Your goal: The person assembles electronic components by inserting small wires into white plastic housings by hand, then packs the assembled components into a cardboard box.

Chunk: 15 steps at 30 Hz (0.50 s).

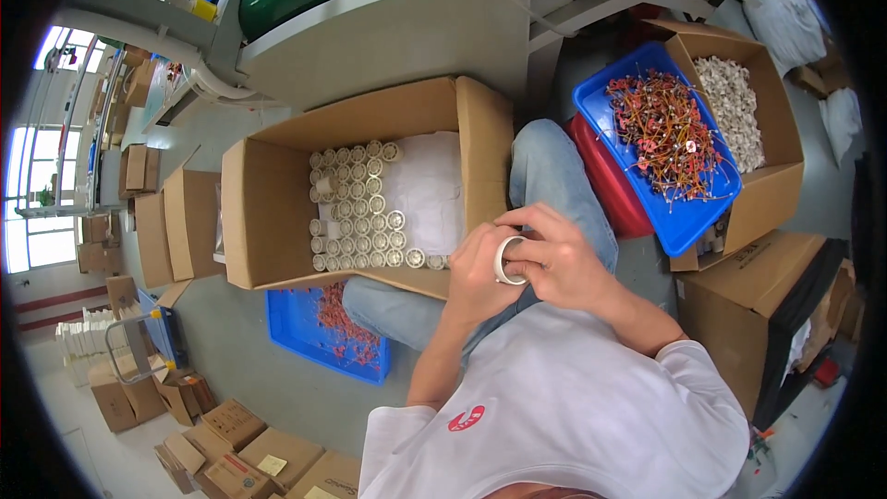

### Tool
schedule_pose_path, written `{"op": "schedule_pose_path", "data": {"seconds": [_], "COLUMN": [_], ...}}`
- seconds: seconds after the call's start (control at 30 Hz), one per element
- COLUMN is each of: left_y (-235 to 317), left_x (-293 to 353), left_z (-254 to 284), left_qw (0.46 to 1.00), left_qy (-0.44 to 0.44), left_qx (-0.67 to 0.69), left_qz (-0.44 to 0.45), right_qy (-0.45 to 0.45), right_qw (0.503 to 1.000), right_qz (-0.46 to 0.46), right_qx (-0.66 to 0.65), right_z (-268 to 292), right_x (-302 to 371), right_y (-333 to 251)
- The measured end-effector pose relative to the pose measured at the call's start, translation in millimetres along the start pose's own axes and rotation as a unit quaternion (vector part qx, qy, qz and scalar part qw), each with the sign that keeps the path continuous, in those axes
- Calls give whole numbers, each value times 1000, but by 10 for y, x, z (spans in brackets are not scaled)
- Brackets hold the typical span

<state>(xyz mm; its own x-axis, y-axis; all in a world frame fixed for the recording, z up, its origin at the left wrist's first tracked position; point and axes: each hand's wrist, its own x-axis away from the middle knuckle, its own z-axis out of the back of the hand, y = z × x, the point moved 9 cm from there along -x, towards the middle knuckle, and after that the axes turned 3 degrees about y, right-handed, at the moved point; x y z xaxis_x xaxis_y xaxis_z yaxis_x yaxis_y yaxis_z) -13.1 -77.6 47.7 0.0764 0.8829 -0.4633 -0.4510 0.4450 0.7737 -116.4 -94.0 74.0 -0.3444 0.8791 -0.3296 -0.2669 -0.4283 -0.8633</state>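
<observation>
While forearms [445,344] slant inward, left hand [476,263] clasping white ring [500,265], right hand [561,263] curled

Forearms [637,316] slanting inward, the left hand [474,268] and right hand [562,259] are close together, backs turned upward, both clearly gripping from where I stand, the right fingers [536,215] arched across toward the left hand
</observation>
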Motion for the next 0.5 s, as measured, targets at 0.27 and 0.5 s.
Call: {"op": "schedule_pose_path", "data": {"seconds": [0.27, 0.5], "left_y": [-22, -8], "left_x": [20, 11], "left_z": [-45, -30], "left_qw": [999, 999], "left_qy": [-39, -39], "left_qx": [24, 28], "left_qz": [28, 17], "right_qy": [14, -4], "right_qw": [1000, 999], "right_qz": [18, -18], "right_qx": [4, -47], "right_z": [-11, -28], "right_x": [79, 48], "right_y": [29, 99]}}
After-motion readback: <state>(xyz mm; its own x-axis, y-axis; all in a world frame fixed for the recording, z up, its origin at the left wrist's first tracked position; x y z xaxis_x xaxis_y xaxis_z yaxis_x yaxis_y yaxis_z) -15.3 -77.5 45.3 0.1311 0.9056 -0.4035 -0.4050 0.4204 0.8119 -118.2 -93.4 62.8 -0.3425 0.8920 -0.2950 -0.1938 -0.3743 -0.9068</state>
